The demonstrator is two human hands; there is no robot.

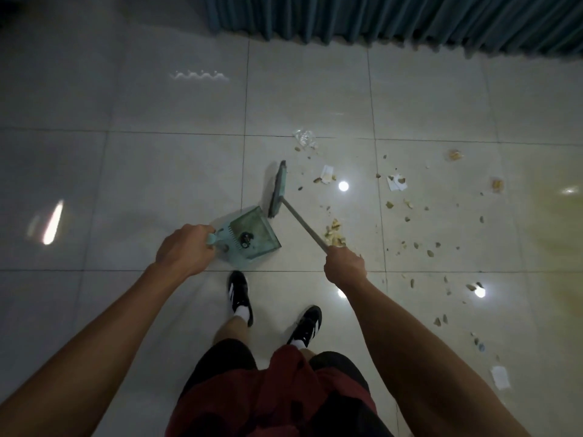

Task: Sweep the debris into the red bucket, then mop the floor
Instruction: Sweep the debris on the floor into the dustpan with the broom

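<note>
My left hand [186,249] grips the handle of a pale green dustpan [252,238] that sits on the tiled floor ahead of my feet, with a small dark bit inside it. My right hand [345,264] grips the grey handle of a broom [303,220]. Its green head [277,192] stands on the floor just beyond the dustpan's mouth. Debris [334,233] lies scattered to the right: crumbs, paper scraps [396,182] and a clear wrapper [304,138]. No red bucket or mop is in view.
A dark teal curtain [394,20] hangs along the far edge of the floor. My two black shoes [239,298] stand just behind the dustpan. A white paper scrap [500,376] lies at the right near my leg. The glossy tiles reflect ceiling lights.
</note>
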